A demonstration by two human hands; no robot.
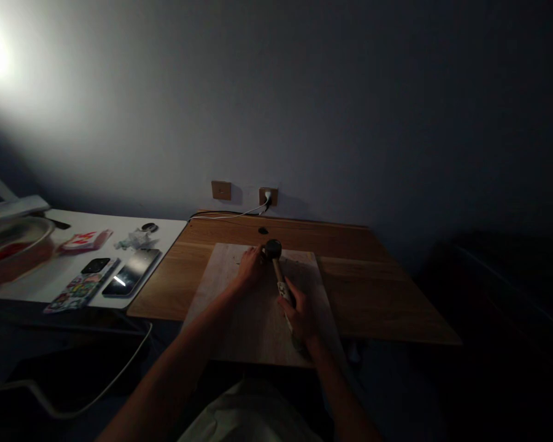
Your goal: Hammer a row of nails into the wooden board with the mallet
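My right hand (301,316) is wrapped round the wooden handle of a hammer (276,267), whose dark head sits near the far edge of a pale wooden board (239,331). My left hand (250,265) rests on the board right beside the hammer head, fingers pinched together on something too small and dark to make out. The board lies on a brown wooden desk (373,288) in dim light.
A white table (41,282) on the left holds two phones (131,271), a colourful phone case (76,291), a red packet (83,240), crumpled wrapping and a bowl. Wall sockets with a white cable (239,215) sit behind the desk. Another cable hangs at lower left.
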